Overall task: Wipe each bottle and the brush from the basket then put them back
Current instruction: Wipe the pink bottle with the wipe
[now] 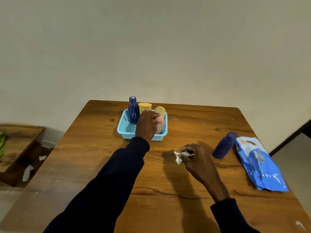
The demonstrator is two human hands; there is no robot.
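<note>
Two hands are working over the bench, both in dark sleeves. L hand is reaching into the basket, fingers curling round the pink bottle. That bottle is sitting in the basket's R part, leaning a bit. Can't tell if it's lifted or resting on the basket floor, since the hand is hiding its lower L side.

R hand is hanging nearer the person, R of centre. Its thumb & fingertips are pinching a crumpled white wipe, w/ the other fingers curling loosely. Wipe is sticking out to the L of the hand, just above the bench. Can't tell if it's touching.

Basket is light blue & is sitting at the far middle of the bench. Inside, a blue bottle w/ pale streaks is standing upright at the L. A yellow bottle is standing just beside it at the back, partly behind the L hand. A tan bottle is standing at the back R corner, right behind the pink bottle.

Outside the basket, an indigo bottle is standing cap-up on the bench, well to the R. A blue wipes pack is lying flat just beside it, along the bench's R edge.

Down L of the bench, 2 white scraps are lying beside a wooden shelf.
</note>
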